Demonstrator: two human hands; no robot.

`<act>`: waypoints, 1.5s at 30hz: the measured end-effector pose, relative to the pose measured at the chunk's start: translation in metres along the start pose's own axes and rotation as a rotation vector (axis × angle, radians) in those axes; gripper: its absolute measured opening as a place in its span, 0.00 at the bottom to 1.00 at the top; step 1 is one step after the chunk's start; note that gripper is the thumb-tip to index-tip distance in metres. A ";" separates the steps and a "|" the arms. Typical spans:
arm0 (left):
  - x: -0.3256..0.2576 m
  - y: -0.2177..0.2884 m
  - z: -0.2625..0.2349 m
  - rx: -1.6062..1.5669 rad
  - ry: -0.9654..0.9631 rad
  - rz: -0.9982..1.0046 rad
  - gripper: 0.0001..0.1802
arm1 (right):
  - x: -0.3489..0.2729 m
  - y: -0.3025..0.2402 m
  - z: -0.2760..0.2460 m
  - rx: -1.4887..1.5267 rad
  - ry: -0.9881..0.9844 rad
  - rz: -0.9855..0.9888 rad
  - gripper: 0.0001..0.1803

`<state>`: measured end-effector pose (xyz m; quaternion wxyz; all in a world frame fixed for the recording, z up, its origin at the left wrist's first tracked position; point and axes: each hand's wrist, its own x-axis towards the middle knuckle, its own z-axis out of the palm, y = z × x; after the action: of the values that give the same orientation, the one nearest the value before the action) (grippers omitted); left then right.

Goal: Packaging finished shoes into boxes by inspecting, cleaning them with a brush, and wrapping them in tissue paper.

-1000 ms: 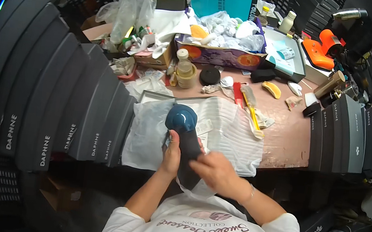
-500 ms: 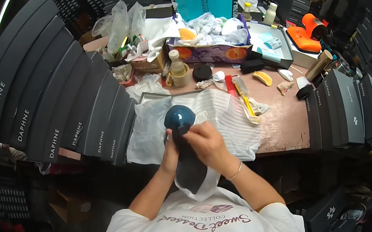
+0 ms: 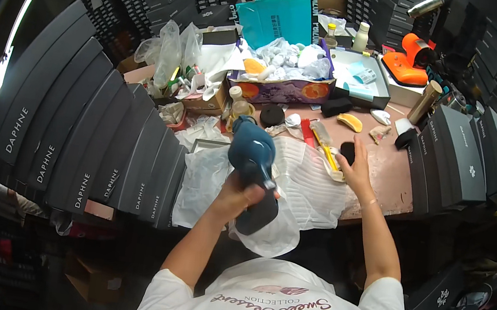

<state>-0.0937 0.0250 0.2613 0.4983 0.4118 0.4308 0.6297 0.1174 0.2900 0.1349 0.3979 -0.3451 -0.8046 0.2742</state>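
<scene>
1. I am watching the left hand [image 3: 237, 192] gripping a dark blue shoe [image 3: 253, 155] by its rear half, fingers clamped around it, toe pointing away from the person.
2. The blue shoe is hanging just above the white wrapping paper [image 3: 308, 181] that is lying spread over the tabletop [image 3: 384, 173], at the near edge.
3. The right hand [image 3: 357, 166] is reaching out to the right of the shoe, fingers closing on a small black pad [image 3: 347, 152] at the paper's right edge; I cannot tell how firmly they are pinching it.
4. Just left of that hand, a yellow-handled tool [image 3: 327, 156] is lying on the paper beside a red strip [image 3: 308, 133].
5. Beyond the shoe, a small glass bottle [image 3: 237, 104] and a round black lid [image 3: 272, 115] are sitting near an open carton with orange prints [image 3: 282, 89], which is holding crumpled white wrapping.
6. Further right from the shoe, a yellow sponge piece [image 3: 349, 122] is resting on the tabletop, and an orange device [image 3: 406, 61] is standing at the far corner.
7. Rows of dark grey shoe boxes [image 3: 75, 132] are leaning in a fan to the left of the shoe; more are standing to its right.
</scene>
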 end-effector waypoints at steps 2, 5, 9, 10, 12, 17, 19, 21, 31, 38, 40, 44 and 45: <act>-0.005 0.013 -0.007 0.653 -0.052 0.032 0.28 | -0.002 -0.086 -0.020 0.823 -0.343 0.307 0.52; 0.008 0.034 0.020 1.321 -0.256 0.412 0.26 | -0.027 -0.169 -0.043 1.367 -0.782 0.316 0.61; -0.006 0.008 0.014 1.503 -0.388 0.471 0.22 | -0.055 -0.181 -0.039 1.147 -0.928 0.370 0.47; -0.012 -0.003 0.011 1.484 -0.404 0.492 0.23 | -0.064 -0.178 -0.038 1.055 -0.943 0.353 0.42; -0.031 -0.015 0.007 1.516 -0.223 0.450 0.33 | -0.079 -0.182 -0.037 1.054 -0.853 0.401 0.33; -0.084 -0.067 -0.037 1.320 0.328 0.237 0.41 | -0.120 -0.157 -0.014 1.144 -0.795 0.568 0.33; -0.091 -0.084 -0.046 1.118 0.505 0.219 0.37 | -0.121 -0.160 -0.010 1.234 -0.809 0.639 0.35; -0.089 -0.093 -0.054 1.036 0.603 0.259 0.35 | -0.123 -0.172 -0.009 1.257 -0.745 0.735 0.37; -0.033 -0.061 -0.047 0.533 0.895 0.497 0.12 | -0.126 -0.186 0.001 1.763 -0.344 1.084 0.33; -0.015 -0.014 -0.033 0.746 0.579 0.420 0.11 | -0.117 -0.183 -0.005 1.897 -0.036 1.214 0.35; -0.008 -0.018 -0.030 0.811 0.505 0.447 0.12 | -0.121 -0.176 -0.007 1.934 -0.041 1.230 0.35; -0.018 -0.018 -0.005 0.798 0.427 0.413 0.12 | -0.119 -0.178 -0.012 2.016 -0.071 1.240 0.34; -0.026 -0.017 0.006 0.805 0.415 0.429 0.12 | -0.119 -0.184 -0.010 1.929 0.008 1.178 0.33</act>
<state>-0.0792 0.0024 0.2449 0.0629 0.5170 0.6351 0.5704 0.1165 0.0873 0.2184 0.3093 -0.2205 0.0323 0.9245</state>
